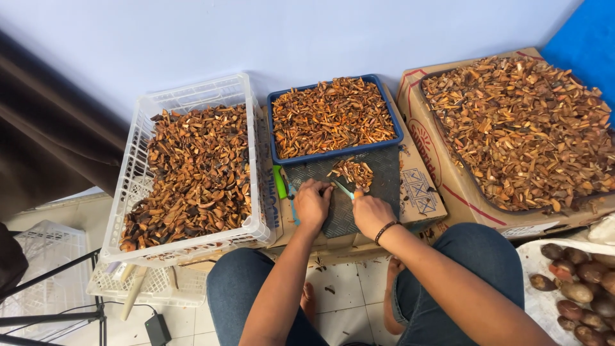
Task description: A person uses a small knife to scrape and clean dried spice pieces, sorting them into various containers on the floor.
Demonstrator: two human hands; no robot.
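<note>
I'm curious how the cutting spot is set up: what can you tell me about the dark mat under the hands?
The dark textured rubber-looking mat lies flat on a cardboard box, just below the blue tray of orange-brown chips. A small heap of cut pieces sits on it. The left hand and right hand rest on it, the right holding a light-handled blade.
</note>
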